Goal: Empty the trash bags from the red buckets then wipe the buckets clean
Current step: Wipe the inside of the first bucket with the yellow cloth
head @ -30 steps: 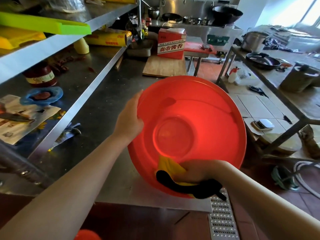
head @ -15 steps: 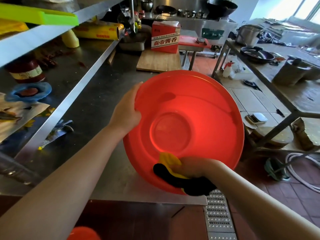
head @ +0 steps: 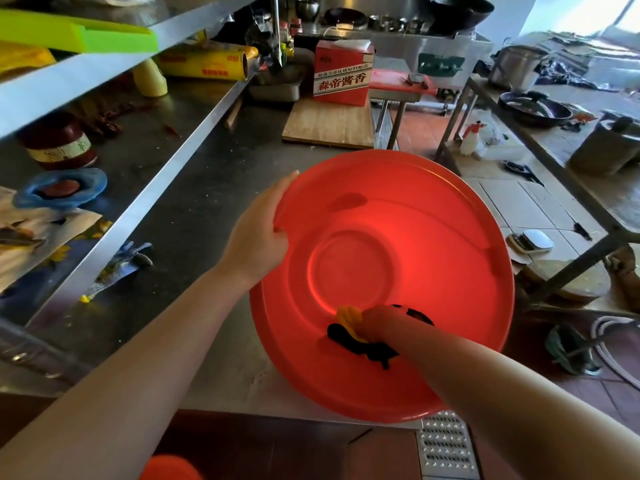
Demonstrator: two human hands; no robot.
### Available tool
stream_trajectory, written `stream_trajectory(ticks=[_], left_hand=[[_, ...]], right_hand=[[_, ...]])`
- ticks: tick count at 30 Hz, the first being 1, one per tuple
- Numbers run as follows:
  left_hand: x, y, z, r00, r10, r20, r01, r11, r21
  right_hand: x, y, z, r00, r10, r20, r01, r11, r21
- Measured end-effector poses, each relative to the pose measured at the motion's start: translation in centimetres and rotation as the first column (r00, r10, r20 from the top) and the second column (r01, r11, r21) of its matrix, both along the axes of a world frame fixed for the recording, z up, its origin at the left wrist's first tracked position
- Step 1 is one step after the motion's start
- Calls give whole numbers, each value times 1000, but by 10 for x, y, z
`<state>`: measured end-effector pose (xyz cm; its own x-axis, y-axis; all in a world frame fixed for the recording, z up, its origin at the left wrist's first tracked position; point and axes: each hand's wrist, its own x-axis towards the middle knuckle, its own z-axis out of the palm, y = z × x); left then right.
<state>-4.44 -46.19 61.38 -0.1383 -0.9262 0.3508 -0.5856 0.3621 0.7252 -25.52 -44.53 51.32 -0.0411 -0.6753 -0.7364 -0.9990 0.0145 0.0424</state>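
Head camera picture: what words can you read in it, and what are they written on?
"森帝酱香": large characters on the white band of the red box.
Smaller line above it on the same box: too small to read.
Yellow roll on the shelf: red print, too blurred to read.
Dark jar: label too blurred to read.
Red bucket: no writing visible.

Commercial kitchen. Long steel desk at left, under a steel shelf crowded with jars and rolls. Reddish tile floor beyond, with a perforated drain grate close by. Metal-framed table at right, carrying pots. Stove range at the back. Strong daylight from a window upper right.
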Motion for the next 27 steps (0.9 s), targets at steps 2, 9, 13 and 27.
stream_trajectory(ticks=[2, 9, 13, 27], left_hand=[[1, 1, 3, 1000, -11, 12, 11, 1000, -1], [-8, 0, 21, 978, -138, 154, 153, 984, -91], [-21, -2, 29, 952, -188, 241, 217, 971, -102], [-38, -17, 43, 931, -275, 241, 279, 960, 17]], right_hand=[[-4, -10, -29, 1000, 16, -17, -17, 998, -58], [2, -17, -76, 995, -47, 85, 69, 958, -278], [5, -13, -92, 990, -21, 142, 58, 963, -262], [-21, 87, 10, 952, 113, 286, -51, 975, -214]])
